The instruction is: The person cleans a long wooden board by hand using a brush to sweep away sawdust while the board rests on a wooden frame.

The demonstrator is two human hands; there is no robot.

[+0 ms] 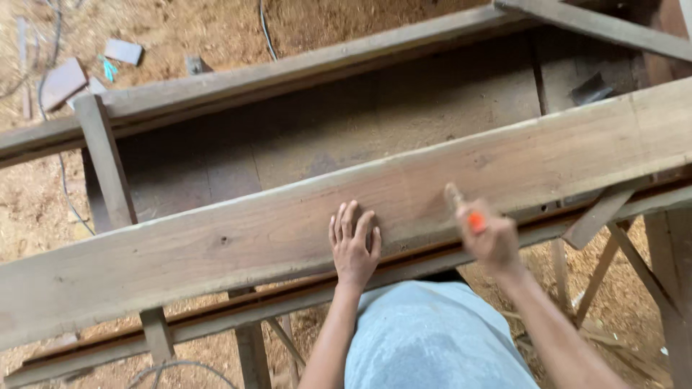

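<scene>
Head view, looking down over a wooden work frame set on ground covered in sawdust (180,29).

Long wooden plank (288,230): lies flat across the frame, running from lower left to upper right of the view. Surface worn, greyish-brown, with small dark knots and marks.

Left hand (354,243): released, palm down, fingers spread and pressed flat on the plank near its near edge. Grasps nothing.

Right hand (490,238): clenched around a slim tool (461,205) with a pale tip and an orange part at the grip. The tool is motion-blurred; its exact kind cannot be told. The tip sits at the plank surface, just to the right of the left hand; whether it touches the wood cannot be told.

Under the plank's near edge: a narrow wooden rail (216,317) runs parallel to it, with a dark strip along its top. Slanted braces (598,216) and upright legs (252,353) carry the frame.

Beyond the plank: a broad recessed board (346,122) in shadow, then a second long beam (288,72) parallel to the plank. A short post (107,158) stands across at the left.

On the ground upper left: several small flat offcuts (122,50) and a thin cable (267,29) trailing over the sawdust.

The person's light blue-grey garment (432,338) fills the lower centre.
</scene>
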